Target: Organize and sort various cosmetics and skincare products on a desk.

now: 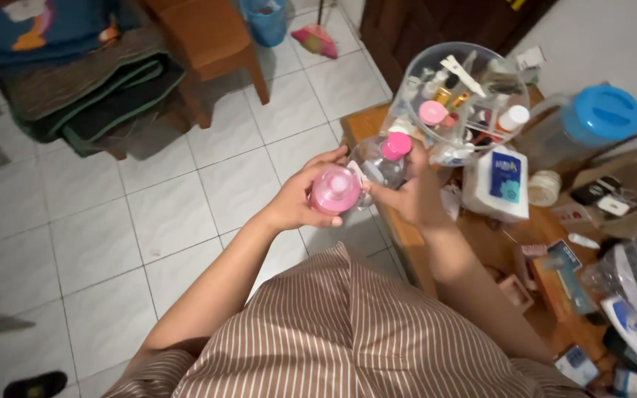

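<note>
Pink-capped clear plastic bottles sit one in each hand, held over the wooden table's edge [399, 228]: the left hand [300, 197] has its fingers curled round the round pink-topped bottle [335, 190], the right hand [407, 193] grips the clear bottle with the pink cap [386, 158]. Both hang partly over white floor tiles [149, 214]; a loose grip could drop one there, or knock the crowded clear round organiser [422, 70] just behind

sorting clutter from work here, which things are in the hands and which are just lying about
In hand:
left hand: pink bottle
right hand: clear bottle with a pink cap

Lying about:
clear tub of cosmetics
blue-lidded jug
white box
wooden table
folded blankets
</note>
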